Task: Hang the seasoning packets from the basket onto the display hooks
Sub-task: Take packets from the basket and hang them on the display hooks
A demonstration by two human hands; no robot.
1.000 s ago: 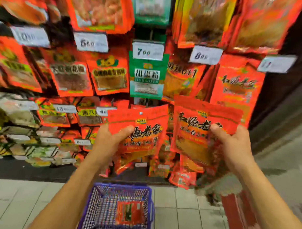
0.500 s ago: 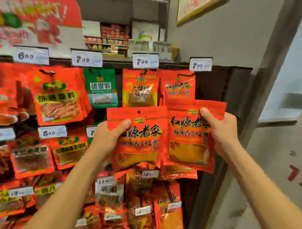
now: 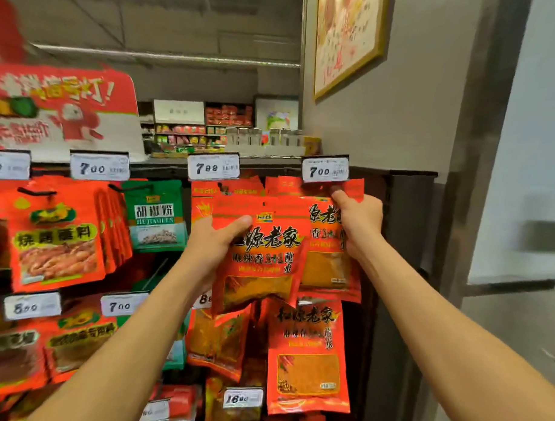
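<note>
I have both arms raised in front of the hanging display rack (image 3: 409, 196), each hand holding one red seasoning packet. My left hand (image 3: 213, 244) grips the near packet (image 3: 262, 260) at its upper left edge, thumb laid across the front just under the top seal and the other fingers curled behind it where I cannot see them; this packet hangs upright and overlaps the left part of the other one. My right hand (image 3: 359, 219) pinches the far packet (image 3: 327, 243) at its top right corner, thumb tip pressed on the front near the hanging hole, remaining fingers wrapped round the right edge. That corner sits directly beneath the white price tag (image 3: 325, 170) reading 7.00, at the rightmost top position of the rack; whether the hole is on a hook I cannot tell, since my thumb and the tag cover the spot. Just below hangs a matching red packet (image 3: 309, 353) of the same brand. To the left, a green pepper packet (image 3: 156, 215) and a row of orange-red packets (image 3: 58, 234) hang under more price tags. A framed picture (image 3: 348, 39) is on the grey wall above right.
</note>
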